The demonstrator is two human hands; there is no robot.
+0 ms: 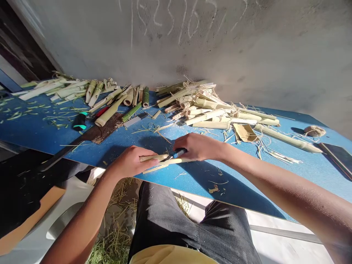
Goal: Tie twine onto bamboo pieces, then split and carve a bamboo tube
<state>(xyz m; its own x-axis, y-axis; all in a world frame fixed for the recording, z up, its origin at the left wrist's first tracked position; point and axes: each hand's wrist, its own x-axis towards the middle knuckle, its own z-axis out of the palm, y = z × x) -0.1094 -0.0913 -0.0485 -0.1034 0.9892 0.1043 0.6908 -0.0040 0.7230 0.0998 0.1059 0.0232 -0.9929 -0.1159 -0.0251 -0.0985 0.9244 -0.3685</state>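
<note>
My left hand [134,160] is closed round a pale split bamboo piece [152,158] near the front edge of the blue table. My right hand [198,146] grips a knife [180,152] by its blue ribbed handle. Its blade lies against the bamboo, between my two hands; part of it is hidden. Just below, a long pale bamboo strip [156,169] reaches from under my left fingers towards my right hand. Whether this strip is joined to the held piece, I cannot tell.
A large heap of split bamboo [209,110] lies against the wall, with more bamboo pieces [110,110] on the left. A broad dark blade [106,129] points over the front edge. A stone-like lump [315,131] and dark flat object [337,157] are at right.
</note>
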